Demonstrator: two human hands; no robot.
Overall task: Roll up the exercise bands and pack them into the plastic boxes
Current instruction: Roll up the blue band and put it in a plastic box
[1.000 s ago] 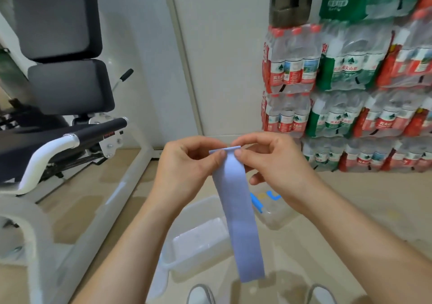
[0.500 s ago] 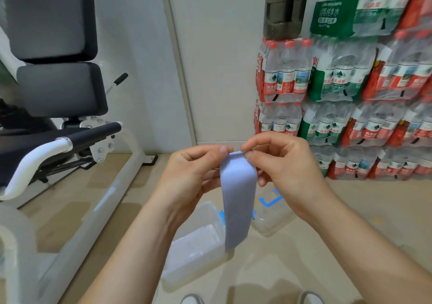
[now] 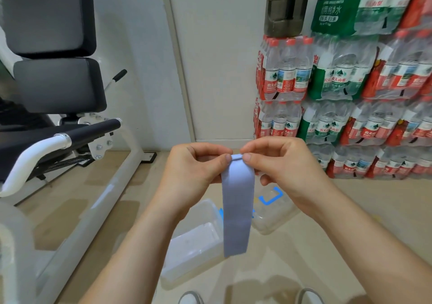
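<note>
Fingertips (image 3: 228,157) of the left hand (image 3: 194,172) and those of the right hand (image 3: 280,167) meet over the top edge of a pale blue exercise band (image 3: 237,206). Each hand pinches one upper corner between thumb and curled forefinger. Between the two thumbs the top edge shows as a narrow curled lip. The other fingers of both hands are bent inward behind the band. From the pinch the band hangs straight down as a flat strip, and its free lower end dangles well below the fingers, held by nothing else.

Below the fingers and toward the left wrist, a clear plastic box (image 3: 194,240) sits open on the floor (image 3: 374,200), with the band's lower end crossing in front of its right edge. A second clear box (image 3: 273,217) lies under the right hand, partly hidden by it, with blue tape marks (image 3: 272,197) showing at it. Beyond the right fingers, shrink-wrapped packs of water bottles (image 3: 346,88) are stacked against the wall. Off to the left of the left hand stands a white-framed gym machine (image 3: 58,84) with black pads. The toes of two shoes (image 3: 190,298) peek in at the bottom edge, beneath the forearms.
</note>
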